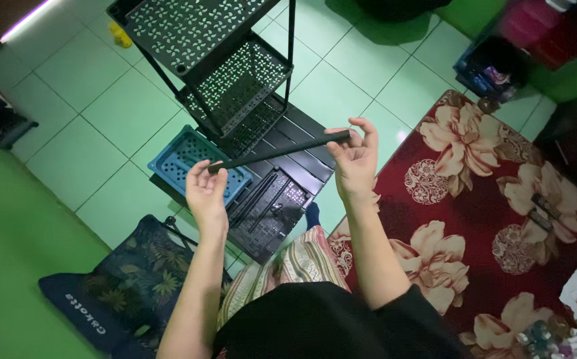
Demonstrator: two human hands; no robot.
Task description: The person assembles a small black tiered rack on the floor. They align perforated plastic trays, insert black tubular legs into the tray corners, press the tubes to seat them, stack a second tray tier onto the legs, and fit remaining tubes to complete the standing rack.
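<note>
A thin black rod [278,151] is held level in front of me by its two ends. My left hand [206,189] grips its left end with curled fingers. Thumb and fingertips of my right hand [356,157] pinch the right end, the other fingers spread. Behind and below the rod stands a black perforated plastic rack [222,73] with several tiers on thin black posts. More black shelf panels [282,193] lie flat on the floor under the rod.
A blue perforated tray [185,156] lies on the pale green tiles beside the black panels. A dark leaf-print cushion [122,279] sits at lower left. A red floral rug [494,219] covers the right. A blue crate [491,70] stands at upper right.
</note>
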